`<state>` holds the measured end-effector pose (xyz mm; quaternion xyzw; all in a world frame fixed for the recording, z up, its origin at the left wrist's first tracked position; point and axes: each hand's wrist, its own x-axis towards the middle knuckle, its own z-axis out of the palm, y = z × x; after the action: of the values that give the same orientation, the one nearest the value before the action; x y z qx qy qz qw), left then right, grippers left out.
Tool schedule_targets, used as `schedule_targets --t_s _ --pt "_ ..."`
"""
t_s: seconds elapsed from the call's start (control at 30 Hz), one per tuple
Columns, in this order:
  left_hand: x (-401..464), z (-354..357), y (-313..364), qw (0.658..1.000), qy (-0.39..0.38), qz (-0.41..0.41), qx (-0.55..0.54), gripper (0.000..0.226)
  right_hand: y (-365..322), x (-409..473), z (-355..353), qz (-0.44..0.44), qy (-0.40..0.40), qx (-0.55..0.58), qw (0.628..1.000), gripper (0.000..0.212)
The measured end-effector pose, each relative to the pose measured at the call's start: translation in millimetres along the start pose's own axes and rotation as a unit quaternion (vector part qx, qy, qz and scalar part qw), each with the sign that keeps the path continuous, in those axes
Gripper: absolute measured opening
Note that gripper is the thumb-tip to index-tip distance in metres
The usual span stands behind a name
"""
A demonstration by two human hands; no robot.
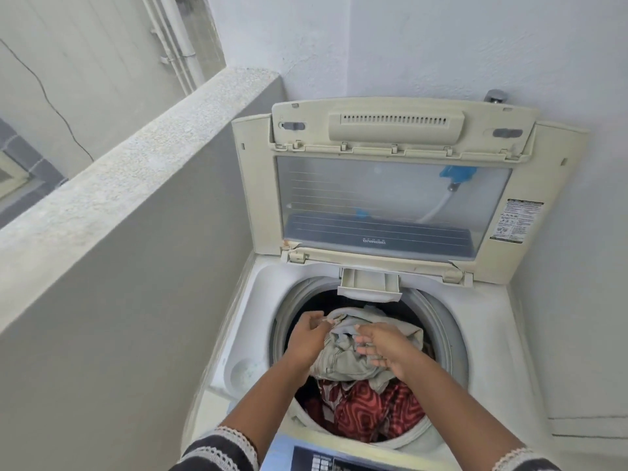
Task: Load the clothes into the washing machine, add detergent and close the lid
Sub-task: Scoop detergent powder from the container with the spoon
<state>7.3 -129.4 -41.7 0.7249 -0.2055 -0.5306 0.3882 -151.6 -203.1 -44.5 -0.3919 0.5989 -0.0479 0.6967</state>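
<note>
Reaching down into the washer (503, 334), both hands are working over the drum (438, 321). The left hand (307, 338) is pinching the collar edge of a grey garment (343, 358) at its 11 o'clock side, thumb and fingers curled on the cloth. The right hand (387, 348) is resting against the garment's 3 o'clock side with fingers held loosely straight, touching but not gripping. The grey garment is lying on top of the load inside the drum, and a red patterned cloth (370, 413) is sitting below it toward 6 o'clock. The lid (390, 185) is standing upright at 12 o'clock, folded back against the wall (441, 45). A small drawer (370, 283) is jutting out over the drum's 12 o'clock rim. A control panel (326, 462) is showing at 6 o'clock.
</note>
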Motion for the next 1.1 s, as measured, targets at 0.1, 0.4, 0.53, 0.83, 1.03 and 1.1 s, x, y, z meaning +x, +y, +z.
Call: schedule_targets --t_s 0.1,0.4,0.53,0.83,1.03,1.1 --pt "-24 -16 13 0.999 -0.001 0.041 0.008 0.032 -17 -17 13 -0.057 0.053 -0.066 0.995 0.026" --pt "-115 -72 65 0.988 0.014 0.140 -0.061 0.021 -82 -93 58 -0.285 0.089 -0.207 0.932 0.020" --pt "-160 -99 79 0.978 0.031 0.203 -0.035 0.022 -98 -141 89 -0.352 0.061 -0.188 0.915 0.022" --pt "-269 -171 98 0.899 0.101 0.419 0.078 0.035 -123 -263 179 -0.501 -0.013 -0.136 0.855 0.017" --pt "-343 -248 80 0.769 0.255 0.520 0.272 0.063 -126 -310 242 -0.578 -0.071 -0.148 0.800 0.014" --pt "-362 -276 71 0.727 0.311 0.539 0.290 0.057 -129 -315 265 -0.605 -0.073 -0.148 0.779 0.015"
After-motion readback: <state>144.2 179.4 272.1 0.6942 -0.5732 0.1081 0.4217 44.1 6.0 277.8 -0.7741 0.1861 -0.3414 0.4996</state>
